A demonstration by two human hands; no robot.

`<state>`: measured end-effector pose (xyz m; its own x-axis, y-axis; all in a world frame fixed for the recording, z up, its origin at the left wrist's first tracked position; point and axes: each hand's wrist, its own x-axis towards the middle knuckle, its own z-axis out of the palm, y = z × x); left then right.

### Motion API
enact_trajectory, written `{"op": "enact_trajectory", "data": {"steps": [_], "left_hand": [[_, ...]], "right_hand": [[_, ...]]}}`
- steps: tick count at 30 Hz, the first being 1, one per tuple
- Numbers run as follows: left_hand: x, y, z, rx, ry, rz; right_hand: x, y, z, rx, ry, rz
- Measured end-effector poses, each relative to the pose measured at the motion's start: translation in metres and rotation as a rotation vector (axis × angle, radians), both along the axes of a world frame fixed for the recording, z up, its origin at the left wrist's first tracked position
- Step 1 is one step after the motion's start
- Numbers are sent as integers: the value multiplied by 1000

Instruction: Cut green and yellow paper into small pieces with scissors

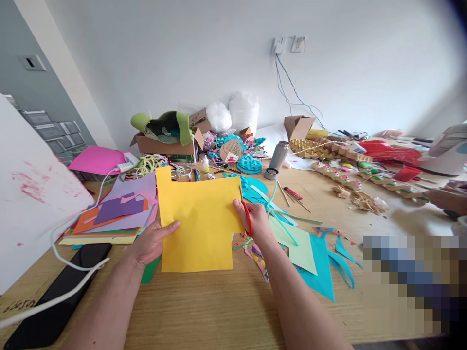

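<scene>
A yellow sheet of paper (200,223) is held up over the table, with a notch cut from its upper left side and another at its lower right. My left hand (153,243) pinches its left edge, thumb on the front face and fingers hidden behind. At the right edge, my right hand (257,218) grips red-handled scissors (248,218) and also touches the sheet with its thumb. The scissor blades point up along the paper's right edge; part of them is hidden by the hand.
Coloured paper (120,209) is stacked at left, beside a black phone (58,296) and white cable. Blue and green paper pieces (317,262) lie at right. A metal flask (279,158) and egg cartons (321,148) stand farther back. Another person's hand (447,197) is at far right.
</scene>
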<state>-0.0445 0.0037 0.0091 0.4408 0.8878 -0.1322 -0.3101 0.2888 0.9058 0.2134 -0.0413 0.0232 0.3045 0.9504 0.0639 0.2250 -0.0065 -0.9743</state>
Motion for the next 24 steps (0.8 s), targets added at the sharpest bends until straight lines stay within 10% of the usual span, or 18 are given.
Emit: {"op": "enact_trajectory", "data": {"steps": [24], "left_hand": [[0,0,1,8,0,-8]], "right_hand": [[0,0,0,6,15,-6]]}}
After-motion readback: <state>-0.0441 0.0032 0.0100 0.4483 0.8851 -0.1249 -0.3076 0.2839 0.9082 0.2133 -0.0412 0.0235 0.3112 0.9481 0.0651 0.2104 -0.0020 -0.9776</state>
